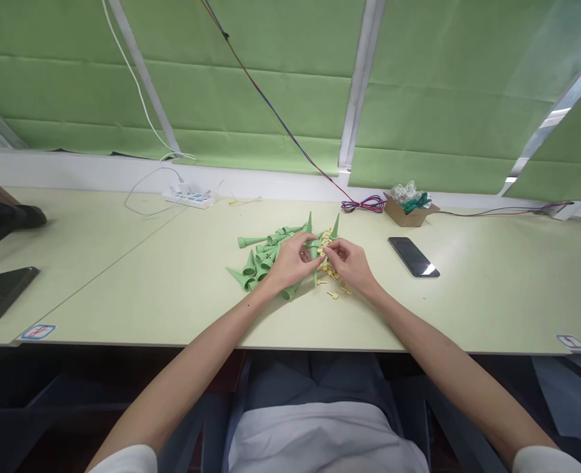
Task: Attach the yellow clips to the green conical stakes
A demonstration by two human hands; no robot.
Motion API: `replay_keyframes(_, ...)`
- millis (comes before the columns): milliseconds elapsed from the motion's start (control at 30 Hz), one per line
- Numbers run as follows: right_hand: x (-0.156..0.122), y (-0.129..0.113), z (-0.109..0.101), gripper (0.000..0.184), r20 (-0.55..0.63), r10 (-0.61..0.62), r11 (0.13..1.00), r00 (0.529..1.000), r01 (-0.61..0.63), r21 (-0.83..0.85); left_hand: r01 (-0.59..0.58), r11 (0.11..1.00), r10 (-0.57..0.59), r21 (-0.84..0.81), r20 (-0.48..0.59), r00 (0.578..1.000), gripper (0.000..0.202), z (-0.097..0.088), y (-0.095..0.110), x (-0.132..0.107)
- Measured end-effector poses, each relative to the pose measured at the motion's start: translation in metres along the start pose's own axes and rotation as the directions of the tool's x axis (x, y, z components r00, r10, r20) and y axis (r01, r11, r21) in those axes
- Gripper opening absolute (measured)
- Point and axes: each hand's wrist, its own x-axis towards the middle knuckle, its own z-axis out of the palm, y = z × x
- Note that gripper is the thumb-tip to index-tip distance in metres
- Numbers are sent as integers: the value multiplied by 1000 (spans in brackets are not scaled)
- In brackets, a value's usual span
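Observation:
My left hand (295,261) is closed around a green plastic cone (314,252), its narrow tip pointing toward me. Close by on the right, my right hand (349,261) pinches what looks like a small yellow plastic peg (322,251) against that cone; the fingertips partly cover it. A heap of similar green cones (260,263) lies under and left of my left hand. Between and beyond my hands, many loose yellow pegs (333,270) are scattered on the table, a few nearer to me. Another green cone (336,226) points away behind my right hand.
On the pale table (492,282), a black phone (413,256) lies to the right. Behind it stands a small cardboard box (406,213) beside coiled red-blue wire (364,204). A white power strip (190,196) sits back left; a black tray (4,295) lies far left.

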Motion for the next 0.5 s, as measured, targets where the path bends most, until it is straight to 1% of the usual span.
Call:
replay_keyframes(133, 1, 2, 0, 28, 15, 1, 1000, 1000, -1, 8, 20, 1000, -20, -23, 9, 1000, 36, 0, -1, 0)
replay_keyframes(267, 1, 3, 0, 30, 28, 11, 1000, 1000, -11, -14, -6, 1000, 6, -8, 12, 1000, 36, 0, -2, -1)
replay_keyframes(500, 2, 1, 0, 45, 13, 2, 993, 1000, -1, -114, -39, 999, 39, 21, 34, 999, 34, 1, -2, -2)
